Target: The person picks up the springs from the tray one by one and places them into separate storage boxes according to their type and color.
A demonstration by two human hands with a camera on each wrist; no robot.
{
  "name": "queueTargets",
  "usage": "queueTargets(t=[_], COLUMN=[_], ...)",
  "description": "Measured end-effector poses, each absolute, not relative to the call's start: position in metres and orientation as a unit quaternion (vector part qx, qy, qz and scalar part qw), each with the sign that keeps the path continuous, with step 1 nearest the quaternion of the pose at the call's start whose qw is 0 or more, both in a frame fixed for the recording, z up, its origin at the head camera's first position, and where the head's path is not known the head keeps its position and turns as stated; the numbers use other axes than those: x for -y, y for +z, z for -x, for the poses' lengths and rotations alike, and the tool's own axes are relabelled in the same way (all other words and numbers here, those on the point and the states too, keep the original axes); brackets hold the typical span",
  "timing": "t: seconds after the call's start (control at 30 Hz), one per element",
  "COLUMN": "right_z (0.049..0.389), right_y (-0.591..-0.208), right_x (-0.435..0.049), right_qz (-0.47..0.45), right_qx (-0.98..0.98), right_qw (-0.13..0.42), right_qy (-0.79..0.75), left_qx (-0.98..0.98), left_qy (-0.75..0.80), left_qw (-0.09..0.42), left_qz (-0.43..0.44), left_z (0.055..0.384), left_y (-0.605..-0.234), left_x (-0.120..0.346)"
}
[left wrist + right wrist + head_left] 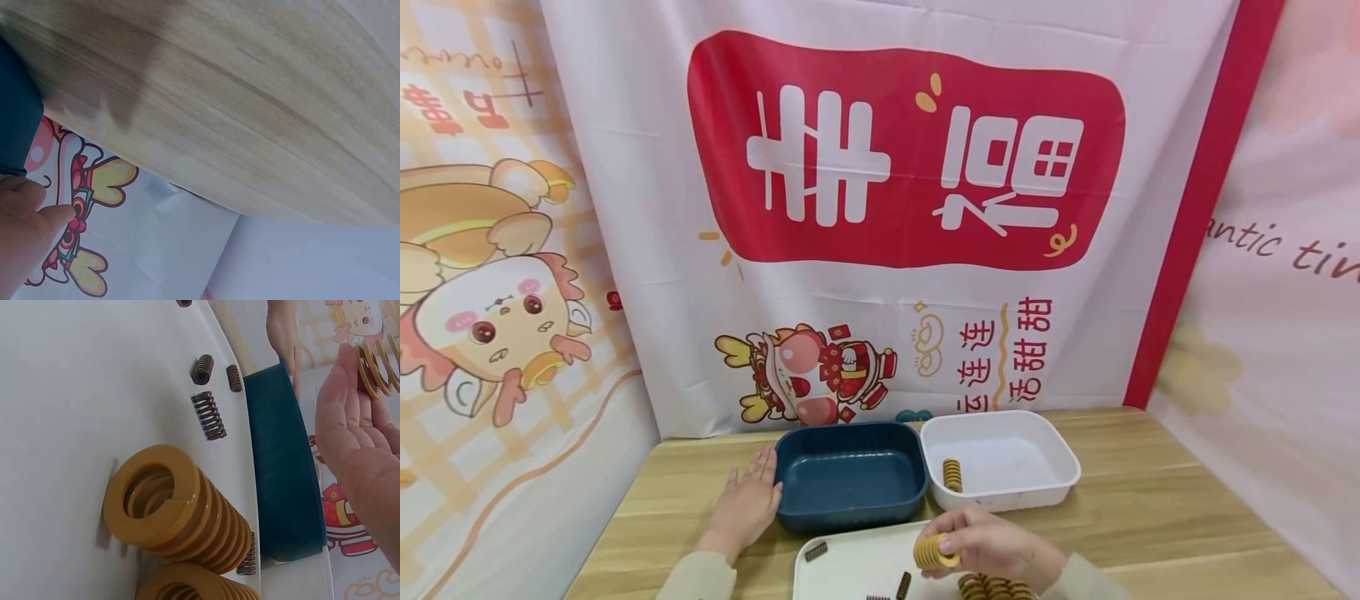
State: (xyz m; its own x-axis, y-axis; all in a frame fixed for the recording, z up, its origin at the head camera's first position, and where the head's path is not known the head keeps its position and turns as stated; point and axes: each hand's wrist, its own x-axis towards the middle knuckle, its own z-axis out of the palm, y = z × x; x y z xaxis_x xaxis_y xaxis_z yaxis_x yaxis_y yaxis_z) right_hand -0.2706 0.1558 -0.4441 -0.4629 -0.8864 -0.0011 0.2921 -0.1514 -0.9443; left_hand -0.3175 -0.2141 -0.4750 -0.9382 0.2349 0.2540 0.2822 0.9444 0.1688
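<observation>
A pale wooden counter [237, 112] with long brown grain streaks fills much of the view, running out left from a dark teal, smooth-walled bin [17, 109]. A soft shadow [112, 56] darkens the wood just beside the bin. The left hand [22, 228] is at the bin, its fingers touching the rim, one digit extended apart. Beyond the counter's far edge shows a white cloth [156, 250] printed with a red-cheeked cartoon figure [78, 225] with yellow horns; farther left, plain pale fabric [300, 262].
</observation>
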Motion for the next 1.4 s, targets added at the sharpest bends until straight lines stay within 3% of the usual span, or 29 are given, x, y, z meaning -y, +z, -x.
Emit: queueTargets(t=[0.9, 1.4], right_z=[0.304, 0.326], right_y=[-0.416, -0.401], right_x=[-0.188, -0.198], right_qz=[0.280, 0.231], right_qx=[-0.538, -0.754], right_qw=[0.304, 0.139], right_qy=[-0.735, -0.600], left_qx=[0.980, 0.981], left_qy=[-0.097, -0.095], left_qw=[0.113, 0.107], left_qz=[0.133, 0.131], left_z=[0.315, 0.314], left_y=[-0.469, -0.468], left_x=[0.212, 0.212])
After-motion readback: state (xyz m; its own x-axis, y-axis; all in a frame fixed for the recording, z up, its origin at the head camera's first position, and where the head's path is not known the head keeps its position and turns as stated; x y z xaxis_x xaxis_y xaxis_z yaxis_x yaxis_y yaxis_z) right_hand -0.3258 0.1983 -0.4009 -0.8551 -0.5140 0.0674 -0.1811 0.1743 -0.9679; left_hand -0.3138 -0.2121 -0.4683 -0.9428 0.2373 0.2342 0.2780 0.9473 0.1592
